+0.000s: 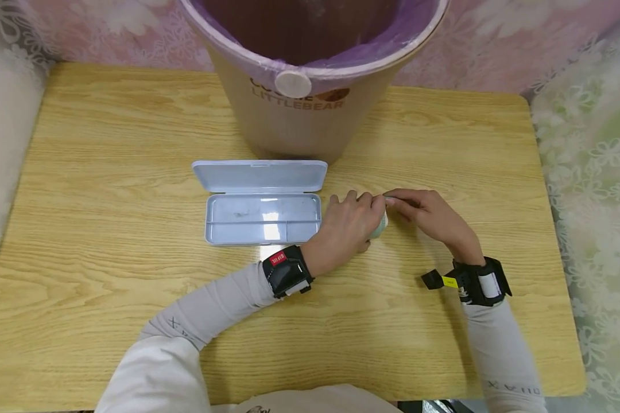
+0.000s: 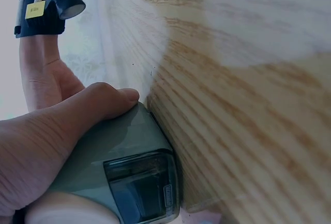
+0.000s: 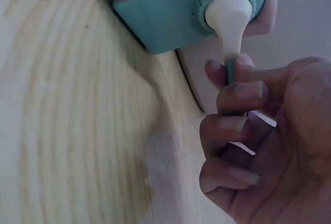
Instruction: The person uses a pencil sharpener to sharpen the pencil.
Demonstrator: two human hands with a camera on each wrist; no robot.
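Note:
A green crank pencil sharpener [image 3: 170, 12] stands on the table, mostly covered by my left hand [image 1: 348, 226] in the head view. That hand grips its body from above, and the left wrist view shows the thumb along its edge, near the dark see-through shavings drawer [image 2: 142, 188]. My right hand [image 1: 436, 221] pinches the end of the sharpener's white crank handle [image 3: 230, 19] between thumb and forefinger, the other fingers curled below. Whether a pencil is inside the sharpener is hidden. Left of the left hand lies a pale blue pencil case [image 1: 237, 215] with its lid up.
Behind the pencil case stands a tall beige bin [image 1: 294, 132] with a purple liner [image 1: 336, 63] over its rim. Wood-grain table [image 1: 108, 172] surrounds everything, with a patterned wall behind it. A strap-mounted camera [image 1: 433, 279] juts out from the right wrist.

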